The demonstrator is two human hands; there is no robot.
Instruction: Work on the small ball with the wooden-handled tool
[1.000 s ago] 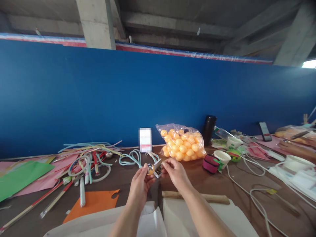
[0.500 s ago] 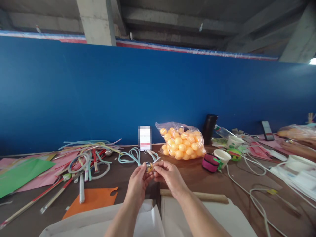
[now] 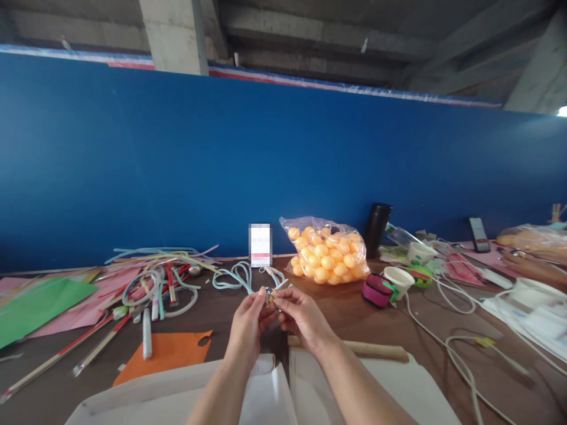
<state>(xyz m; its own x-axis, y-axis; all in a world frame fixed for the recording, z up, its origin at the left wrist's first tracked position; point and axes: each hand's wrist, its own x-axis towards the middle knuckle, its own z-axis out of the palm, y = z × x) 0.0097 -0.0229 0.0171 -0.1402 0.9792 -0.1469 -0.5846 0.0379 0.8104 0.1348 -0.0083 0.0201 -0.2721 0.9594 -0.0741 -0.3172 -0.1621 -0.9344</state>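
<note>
A small shiny silver ball is pinched between my two hands, in front of the phone. On its left side, my left hand grips it with thumb and fingertips. From the right, my right hand closes thumb and forefinger on it. The fingers cover much of the ball, so any opening or fine detail on it cannot be made out. Behind the hands lies a looped pale blue cord. Another silver ball rests farther left, beside a heap of coloured tubes.
A phone leans at the blue partition. Right of it sit a clear bag of orange balls, a black bottle, a purple pouch and paper cups. Orange paper and a wooden stick lie nearer.
The fingers have closed farther over the silver ball, and less of it shows. It appears turned a little. Both hands stay in nearly the same place.
</note>
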